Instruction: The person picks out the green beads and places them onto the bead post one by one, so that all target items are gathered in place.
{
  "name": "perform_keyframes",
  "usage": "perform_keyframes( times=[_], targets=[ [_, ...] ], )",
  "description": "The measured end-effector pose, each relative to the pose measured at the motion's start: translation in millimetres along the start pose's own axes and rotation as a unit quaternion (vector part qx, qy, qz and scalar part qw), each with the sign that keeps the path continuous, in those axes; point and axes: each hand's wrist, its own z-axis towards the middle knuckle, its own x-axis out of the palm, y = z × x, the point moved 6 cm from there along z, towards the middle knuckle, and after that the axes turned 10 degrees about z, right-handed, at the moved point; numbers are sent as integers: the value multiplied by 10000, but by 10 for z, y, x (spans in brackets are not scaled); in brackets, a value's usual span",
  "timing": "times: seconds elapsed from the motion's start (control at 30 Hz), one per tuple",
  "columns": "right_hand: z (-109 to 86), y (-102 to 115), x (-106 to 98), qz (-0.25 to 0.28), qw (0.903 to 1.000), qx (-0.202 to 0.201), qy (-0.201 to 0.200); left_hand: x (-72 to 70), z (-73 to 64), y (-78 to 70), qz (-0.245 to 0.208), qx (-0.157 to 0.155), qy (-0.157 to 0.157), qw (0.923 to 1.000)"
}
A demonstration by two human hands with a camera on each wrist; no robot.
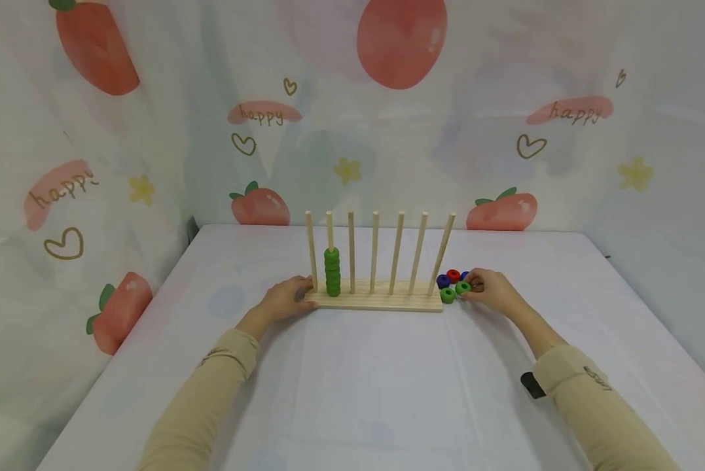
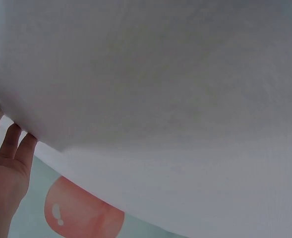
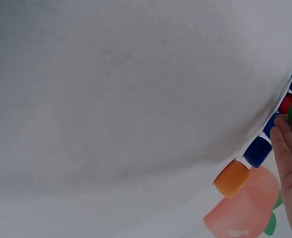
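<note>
A wooden peg rack (image 1: 381, 302) with a flat base and several upright dowels stands at the table's far middle. Several green beads (image 1: 332, 272) are stacked on its second dowel from the left. My left hand (image 1: 284, 299) holds the left end of the base, thumb at the front and fingers behind. Off the right end, my right hand (image 1: 493, 292) pinches a green bead (image 1: 463, 288) between thumb and fingers. Beside it lie another green bead (image 1: 448, 296), a dark blue bead (image 1: 443, 281) and a red bead (image 1: 453, 275). Part of a blue bead (image 1: 465, 276) shows behind the fingers.
In the right wrist view, an orange bead (image 3: 232, 178) and a blue bead (image 3: 258, 151) sit beyond the right hand. A small black object (image 1: 532, 385) lies by the right sleeve. Printed cloth (image 1: 387, 150) hangs behind the white table (image 1: 376, 379) and along its sides.
</note>
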Motion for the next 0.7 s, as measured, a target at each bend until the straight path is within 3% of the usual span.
perform_keyframes(
  times=[0.7],
  targets=[
    [-215, 429, -126, 300, 9934, -953, -560, 15, 3, 8, 15, -137, 81, 9999]
  ],
)
